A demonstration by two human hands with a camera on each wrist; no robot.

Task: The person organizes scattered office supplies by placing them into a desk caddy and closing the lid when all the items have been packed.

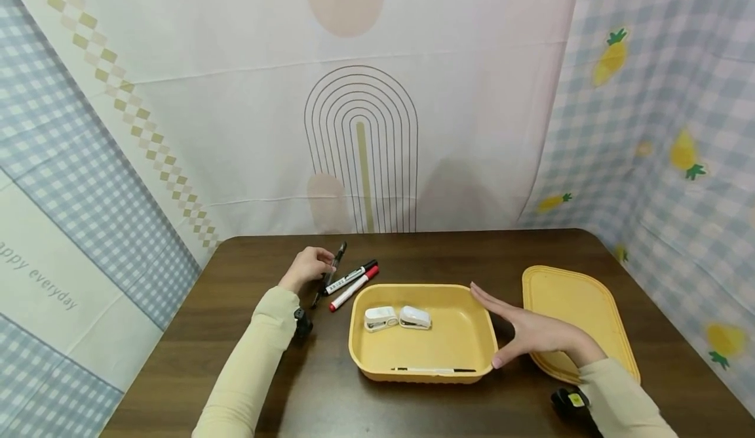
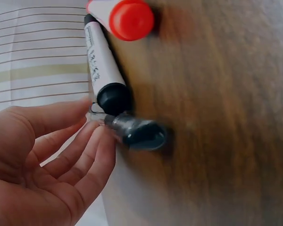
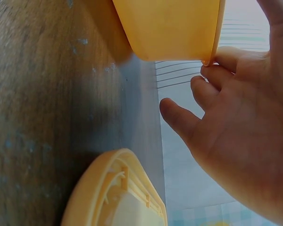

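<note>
I pinch the black pen (image 1: 339, 255) between the left hand's (image 1: 305, 269) thumb and fingertips, left of the yellow box (image 1: 421, 346). It is just beside the black-capped marker (image 1: 345, 280); contact with the table cannot be confirmed. Keep the pinch firm on the barrel and raise it clear of the marker. The right hand (image 1: 539, 331) is spread across the box's right end, touching the rim; maintain light pressure against sliding.

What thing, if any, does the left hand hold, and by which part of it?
The left hand pinches a black pen roughly at its middle, away from both ends.
</note>
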